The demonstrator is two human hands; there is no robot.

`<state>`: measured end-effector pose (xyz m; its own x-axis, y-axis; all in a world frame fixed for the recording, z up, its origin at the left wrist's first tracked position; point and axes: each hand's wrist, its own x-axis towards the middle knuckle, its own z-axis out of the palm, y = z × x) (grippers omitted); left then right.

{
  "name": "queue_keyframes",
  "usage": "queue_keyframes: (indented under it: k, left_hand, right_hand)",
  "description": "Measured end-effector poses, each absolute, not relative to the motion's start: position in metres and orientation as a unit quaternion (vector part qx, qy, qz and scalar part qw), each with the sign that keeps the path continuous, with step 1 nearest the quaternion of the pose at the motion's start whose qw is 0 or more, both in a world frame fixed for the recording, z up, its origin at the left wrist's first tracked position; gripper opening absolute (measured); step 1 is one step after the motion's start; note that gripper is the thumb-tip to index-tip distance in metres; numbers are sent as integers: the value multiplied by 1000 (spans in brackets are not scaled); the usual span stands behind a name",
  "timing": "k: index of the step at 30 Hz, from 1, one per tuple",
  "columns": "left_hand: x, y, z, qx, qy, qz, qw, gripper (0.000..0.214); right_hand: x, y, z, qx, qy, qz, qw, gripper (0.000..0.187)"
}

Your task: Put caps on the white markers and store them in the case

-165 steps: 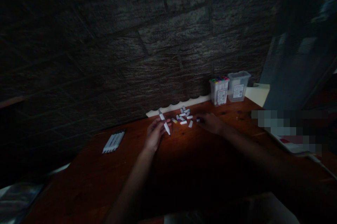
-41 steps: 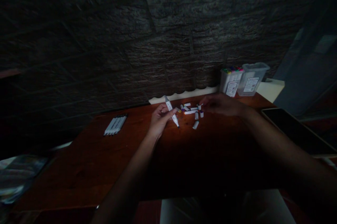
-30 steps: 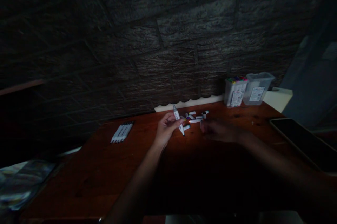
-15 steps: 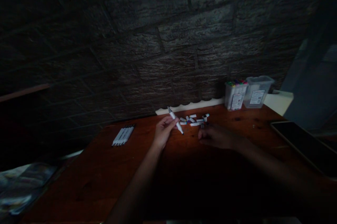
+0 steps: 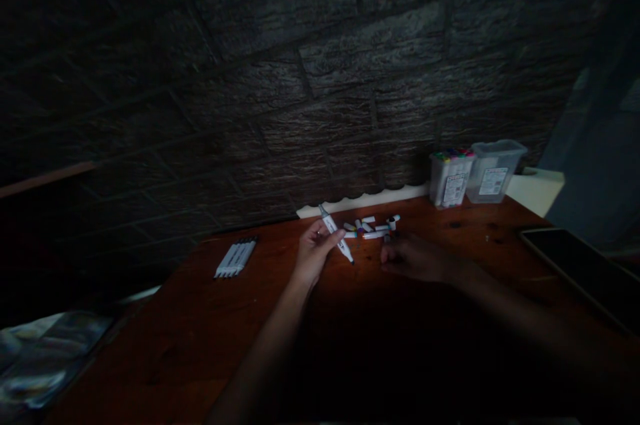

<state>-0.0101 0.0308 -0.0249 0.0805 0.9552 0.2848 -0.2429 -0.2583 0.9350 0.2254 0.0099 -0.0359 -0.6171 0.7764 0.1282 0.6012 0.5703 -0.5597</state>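
My left hand [image 5: 313,252] is closed on a white marker [image 5: 336,233], which slants from a grey end at upper left to a dark tip at lower right. My right hand [image 5: 413,257] lies in shadow to the right, its fingers curled together; whatever they hold, if anything, I cannot make out. Just beyond both hands, a loose heap of white marker caps [image 5: 369,220] with coloured ends lies on the wooden table [image 5: 270,318]. Several white markers [image 5: 237,257] lie side by side in a row, left of my left hand.
At the back right stand a clear box of markers [image 5: 451,178] with colourful ends and a second clear plastic box [image 5: 495,175]. A dark tablet-like slab [image 5: 580,272] lies at the right edge. A stone-patterned wall [image 5: 320,112] rises behind the table.
The marker in my left hand has tilted slightly, its dark tip now lower and farther right. My right hand stays curled beside the caps. The view has shifted a little.
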Motion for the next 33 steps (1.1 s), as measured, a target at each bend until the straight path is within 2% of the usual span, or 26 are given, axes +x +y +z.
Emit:
queue_keyframes:
  k: [9, 18, 33]
  left_hand:
    - [-6, 24, -15, 481, 327, 591, 559, 32]
    - [-6, 22, -11, 453, 302, 595, 591, 28]
    - [-6, 25, -15, 452, 303, 623, 562, 31]
  right_hand:
    - [226, 14, -40, -388, -870, 240, 185, 11]
    - [227, 14, -43, -396, -860, 261, 189, 11]
    - [226, 13, -44, -396, -867, 243, 182, 13]
